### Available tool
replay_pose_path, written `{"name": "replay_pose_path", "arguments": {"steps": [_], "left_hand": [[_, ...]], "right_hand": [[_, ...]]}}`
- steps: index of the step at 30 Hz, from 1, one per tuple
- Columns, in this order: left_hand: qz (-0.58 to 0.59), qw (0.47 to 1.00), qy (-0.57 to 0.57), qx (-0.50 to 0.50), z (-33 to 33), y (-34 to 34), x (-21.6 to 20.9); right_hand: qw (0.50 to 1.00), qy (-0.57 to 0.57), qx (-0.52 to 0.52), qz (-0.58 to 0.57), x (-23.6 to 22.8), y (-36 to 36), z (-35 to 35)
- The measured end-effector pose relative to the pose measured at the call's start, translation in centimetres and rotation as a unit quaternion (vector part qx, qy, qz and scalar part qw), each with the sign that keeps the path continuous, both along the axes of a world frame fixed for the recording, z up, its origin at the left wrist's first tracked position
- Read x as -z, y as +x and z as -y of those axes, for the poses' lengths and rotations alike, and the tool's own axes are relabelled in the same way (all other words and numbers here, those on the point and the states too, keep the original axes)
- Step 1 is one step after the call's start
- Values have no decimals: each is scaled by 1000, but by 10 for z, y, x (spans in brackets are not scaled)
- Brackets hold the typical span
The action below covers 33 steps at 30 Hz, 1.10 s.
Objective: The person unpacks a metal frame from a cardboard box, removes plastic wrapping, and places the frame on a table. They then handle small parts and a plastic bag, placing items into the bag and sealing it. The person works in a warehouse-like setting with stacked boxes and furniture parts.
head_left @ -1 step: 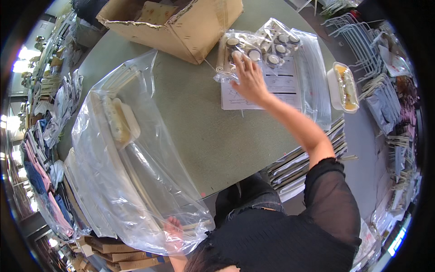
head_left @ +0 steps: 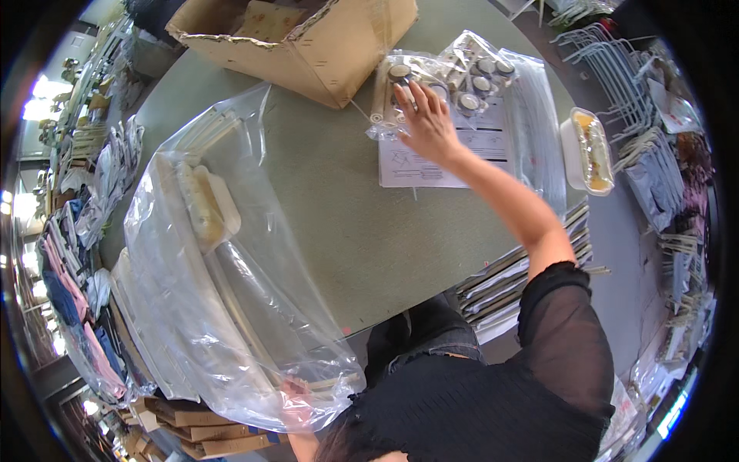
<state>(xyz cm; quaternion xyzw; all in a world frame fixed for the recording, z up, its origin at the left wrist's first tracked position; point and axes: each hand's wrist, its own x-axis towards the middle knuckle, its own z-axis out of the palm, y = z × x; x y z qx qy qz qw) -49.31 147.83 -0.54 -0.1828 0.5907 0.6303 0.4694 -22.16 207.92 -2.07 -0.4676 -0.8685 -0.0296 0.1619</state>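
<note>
My right hand (head_left: 433,131) reaches to the far right of the table, its fingers stretched out and spread over a clear bag of parts (head_left: 399,73) with round caps and cream tubes. A second clear bag of round caps (head_left: 483,65) lies beside it. Both bags lie over printed sheets (head_left: 419,171). Near the lower edge, my left hand (head_left: 295,400) shows blurred through a large clear plastic bag (head_left: 285,281), its fingers curled on the plastic. Inside that bag are a cream-coloured tubular frame (head_left: 246,327) and a white tray (head_left: 223,204) with yellowish contents.
An open cardboard box (head_left: 331,58) stands at the far side of the green table (head_left: 339,231). Flat clear sleeves (head_left: 539,131) lie right of the papers, near a white tub (head_left: 589,150). Bundled rods (head_left: 531,266) lie below the table's right edge. Folded cartons (head_left: 200,431) are at lower left.
My right hand's fingers have lifted and spread slightly over the bag of parts. My left hand's fingers look more curled in the plastic. The whole view has shifted a little.
</note>
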Motion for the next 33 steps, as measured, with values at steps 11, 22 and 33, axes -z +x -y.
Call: {"name": "replay_pose_path", "arguments": {"steps": [11,22,33], "left_hand": [[2,899,-178,399,-70,86,-169],[220,888,275,297,-246,96,-85],[46,906,387,167,-140,101,-99]], "right_hand": [[937,-156,-9,-314,-57,-3,-15],[799,-345,-280,-405,-142,-16,143],[468,-694,-133,-530,-135,9,306]]}}
